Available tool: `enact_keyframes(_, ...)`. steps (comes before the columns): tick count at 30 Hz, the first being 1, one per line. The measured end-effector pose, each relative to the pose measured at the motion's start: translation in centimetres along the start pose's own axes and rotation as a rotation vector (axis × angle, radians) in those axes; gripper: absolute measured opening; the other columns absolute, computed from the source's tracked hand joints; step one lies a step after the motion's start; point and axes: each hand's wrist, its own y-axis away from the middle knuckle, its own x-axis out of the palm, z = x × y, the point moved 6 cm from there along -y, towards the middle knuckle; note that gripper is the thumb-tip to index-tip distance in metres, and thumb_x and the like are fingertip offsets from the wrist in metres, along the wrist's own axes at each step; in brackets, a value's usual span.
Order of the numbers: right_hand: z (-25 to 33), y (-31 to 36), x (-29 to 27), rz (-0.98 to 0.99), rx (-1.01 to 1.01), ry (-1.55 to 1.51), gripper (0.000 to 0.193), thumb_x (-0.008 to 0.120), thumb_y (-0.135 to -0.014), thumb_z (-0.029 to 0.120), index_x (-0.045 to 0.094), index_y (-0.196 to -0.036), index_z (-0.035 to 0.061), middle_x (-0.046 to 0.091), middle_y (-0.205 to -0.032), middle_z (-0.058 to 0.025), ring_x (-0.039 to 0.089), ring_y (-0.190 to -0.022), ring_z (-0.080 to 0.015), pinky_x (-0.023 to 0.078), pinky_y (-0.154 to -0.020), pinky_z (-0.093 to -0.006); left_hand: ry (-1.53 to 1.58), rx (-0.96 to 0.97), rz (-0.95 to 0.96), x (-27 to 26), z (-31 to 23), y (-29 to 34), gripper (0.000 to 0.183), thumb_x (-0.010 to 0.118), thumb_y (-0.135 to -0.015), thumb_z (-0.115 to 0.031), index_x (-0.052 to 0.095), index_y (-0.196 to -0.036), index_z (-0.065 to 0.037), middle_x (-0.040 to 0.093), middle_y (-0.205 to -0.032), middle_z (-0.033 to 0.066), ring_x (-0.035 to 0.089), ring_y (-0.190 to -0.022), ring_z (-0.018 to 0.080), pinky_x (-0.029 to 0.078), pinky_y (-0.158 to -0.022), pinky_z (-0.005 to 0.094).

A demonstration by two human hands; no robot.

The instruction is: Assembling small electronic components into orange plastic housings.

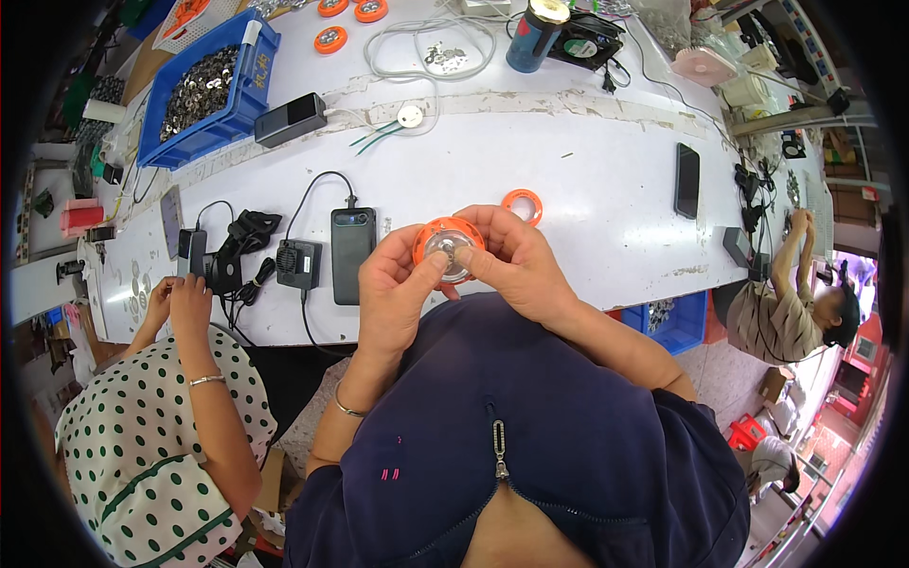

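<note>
Between my two hands, just above the table's near edge, is a round orange lamp housing [449,227] with a clear, shiny centre. My left hand [402,279] grips its left side, the thumb pressing on the clear middle. From the other side my right hand [516,260] holds the rim, with its thumb also on the centre. The fingers behind the housing are mostly hidden. Just beyond my right hand lies a loose orange ring [523,195] on the white table [587,180].
A black power bank [353,256] and a small black cabled device [298,264] lie to the left. Farther back are a blue bin [260,76] of metal parts, a blue tumbler [536,38] and several orange housings [330,40]. A phone [686,180] lies right. Co-workers sit on both sides.
</note>
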Motion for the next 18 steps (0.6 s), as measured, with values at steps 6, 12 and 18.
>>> enact_keyframes(6, 0.1, 0.0, 0.0, 0.018, -0.054, -0.070, 0.033, 0.060, -0.090, 0.010, 0.048, -0.119, -0.0012, 0.061, -0.105, -0.0060, 0.060, -0.091, -0.0083, 0.050, -0.079, -0.0237, 0.020, 0.030, 0.006, 0.0, 0.1, -0.1, 0.028, 0.059, -0.087, -0.004, 0.053, -0.113, 0.005, 0.065, -0.096, 0.0125, 0.064, -0.077, 0.0145, 0.056, -0.058, 0.0278)
enact_keyframes(12, 0.1, 0.3, -0.3, 0.016, -0.026, 0.060, 0.033, 0.062, -0.089, 0.011, 0.049, -0.117, -0.0013, 0.061, -0.103, -0.0065, 0.060, -0.089, -0.0089, 0.050, -0.078, -0.0244, -0.018, 0.005, 0.039, -0.6, 0.5, -0.2, 0.031, 0.060, -0.085, -0.003, 0.052, -0.115, 0.005, 0.063, -0.099, 0.0109, 0.061, -0.085, 0.0126, 0.052, -0.065, 0.0253)
enact_keyframes(18, -0.1, 0.3, -0.2, 0.021, -0.032, 0.006, 0.033, 0.064, -0.088, 0.011, 0.050, -0.115, -0.0023, 0.061, -0.102, -0.0067, 0.060, -0.087, -0.0093, 0.052, -0.077, -0.0255, 0.173, -0.078, 0.140, 0.6, 1.2, -0.4, 0.042, 0.061, -0.087, -0.011, 0.047, -0.124, 0.002, 0.058, -0.112, 0.0105, 0.057, -0.101, 0.0144, 0.047, -0.089, 0.0305)
